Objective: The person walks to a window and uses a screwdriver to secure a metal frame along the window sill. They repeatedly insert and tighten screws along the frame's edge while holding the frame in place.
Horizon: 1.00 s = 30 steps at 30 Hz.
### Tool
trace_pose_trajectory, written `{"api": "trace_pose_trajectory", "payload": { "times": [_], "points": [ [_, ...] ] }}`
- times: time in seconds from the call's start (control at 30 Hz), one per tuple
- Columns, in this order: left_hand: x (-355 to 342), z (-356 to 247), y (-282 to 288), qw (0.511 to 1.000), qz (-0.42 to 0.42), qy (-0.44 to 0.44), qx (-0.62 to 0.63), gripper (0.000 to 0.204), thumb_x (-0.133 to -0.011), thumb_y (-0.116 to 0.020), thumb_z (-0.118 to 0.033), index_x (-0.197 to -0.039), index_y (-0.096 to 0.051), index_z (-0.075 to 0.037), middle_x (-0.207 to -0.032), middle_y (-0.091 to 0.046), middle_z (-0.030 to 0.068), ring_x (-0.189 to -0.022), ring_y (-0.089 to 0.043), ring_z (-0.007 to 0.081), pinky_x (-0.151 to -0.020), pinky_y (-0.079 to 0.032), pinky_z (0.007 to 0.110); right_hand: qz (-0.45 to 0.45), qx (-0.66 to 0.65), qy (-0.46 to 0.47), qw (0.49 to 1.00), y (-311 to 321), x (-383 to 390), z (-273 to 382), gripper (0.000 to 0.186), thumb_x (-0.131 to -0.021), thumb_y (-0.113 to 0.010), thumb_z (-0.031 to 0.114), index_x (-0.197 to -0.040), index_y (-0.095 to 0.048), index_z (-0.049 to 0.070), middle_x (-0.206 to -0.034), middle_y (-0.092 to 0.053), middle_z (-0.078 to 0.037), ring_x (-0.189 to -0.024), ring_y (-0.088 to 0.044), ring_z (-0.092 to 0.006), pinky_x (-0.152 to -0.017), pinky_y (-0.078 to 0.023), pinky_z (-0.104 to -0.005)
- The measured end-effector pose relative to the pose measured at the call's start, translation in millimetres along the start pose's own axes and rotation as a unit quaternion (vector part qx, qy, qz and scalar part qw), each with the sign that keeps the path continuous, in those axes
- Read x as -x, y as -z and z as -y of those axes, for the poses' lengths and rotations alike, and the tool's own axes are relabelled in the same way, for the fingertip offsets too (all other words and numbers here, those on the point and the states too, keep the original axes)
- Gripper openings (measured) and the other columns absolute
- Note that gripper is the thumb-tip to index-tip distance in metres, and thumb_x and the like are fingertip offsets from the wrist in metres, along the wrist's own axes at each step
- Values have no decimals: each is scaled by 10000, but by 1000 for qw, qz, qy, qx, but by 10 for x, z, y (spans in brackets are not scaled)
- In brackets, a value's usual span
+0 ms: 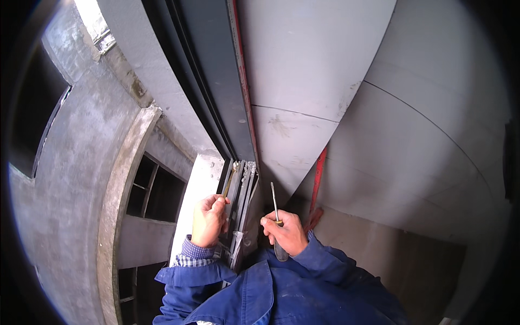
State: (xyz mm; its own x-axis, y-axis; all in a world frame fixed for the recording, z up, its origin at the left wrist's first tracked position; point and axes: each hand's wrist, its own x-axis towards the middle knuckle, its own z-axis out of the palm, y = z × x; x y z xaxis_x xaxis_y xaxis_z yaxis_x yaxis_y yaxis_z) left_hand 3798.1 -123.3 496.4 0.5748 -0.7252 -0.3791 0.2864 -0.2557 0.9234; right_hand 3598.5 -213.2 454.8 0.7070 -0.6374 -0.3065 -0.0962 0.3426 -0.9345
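My right hand [287, 234] is closed around a screwdriver [274, 201]. Its metal shaft points up and away from me, and the dark handle with a yellow band passes through my fingers. To the left, my left hand [210, 219] pinches a thin yellowish-brown strip [227, 186] between thumb and fingers. The strip reaches up to the lower corner of a dark window frame [211, 70], where the grey metal tracks [246, 187] of the sill begin. What the strip is made of I cannot make out. The screwdriver tip touches nothing.
Light grey wall panels [303, 65] rise right of the frame, with a red strip [242, 70] along the edge. A red bar [318, 179] leans lower right. Outside, left, stands a concrete wall [81, 162] with dark window openings. A white ledge [197, 184] borders the tracks.
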Motion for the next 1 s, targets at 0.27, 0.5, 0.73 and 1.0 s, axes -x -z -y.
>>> {"api": "trace_pose_trajectory", "payload": {
  "times": [0.27,0.5,0.73,1.0],
  "points": [
    [467,-244,-295,957,121,-96,-247,209,-1031,-594,-138,-985,-713,28,-654,-615,5,-603,-563,151,-590,-472,319,32,100,156,982,-118,537,499,196,-992,-715,188,-980,-692,-7,-739,-674,-57,-677,-627,-99,-625,-518,-287],
    [401,-334,-11,988,26,-31,-152,267,-1047,-531,-162,-952,-676,41,-527,-525,-12,-401,-480,84,-419,-376,264,20,39,76,996,-122,433,312,269,-1008,-695,259,-972,-688,-7,-733,-662,-28,-585,-579,-70,-559,-473,-265],
    [281,-178,110,993,-13,10,-120,285,-1043,-526,-194,-969,-632,60,-498,-466,-20,-347,-399,87,-367,-373,259,37,45,63,996,-175,364,298,274,-1012,-684,267,-980,-687,-6,-732,-661,-24,-572,-569,-66,-538,-468,-262],
    [-70,-133,-20,998,-3,15,-67,277,-1036,-481,-153,-987,-622,81,-528,-522,36,-366,-504,137,-379,-409,275,37,51,52,997,-167,296,311,243,-1019,-677,234,-974,-687,-5,-742,-665,-27,-572,-575,-61,-541,-464,-246]
  ]
}}
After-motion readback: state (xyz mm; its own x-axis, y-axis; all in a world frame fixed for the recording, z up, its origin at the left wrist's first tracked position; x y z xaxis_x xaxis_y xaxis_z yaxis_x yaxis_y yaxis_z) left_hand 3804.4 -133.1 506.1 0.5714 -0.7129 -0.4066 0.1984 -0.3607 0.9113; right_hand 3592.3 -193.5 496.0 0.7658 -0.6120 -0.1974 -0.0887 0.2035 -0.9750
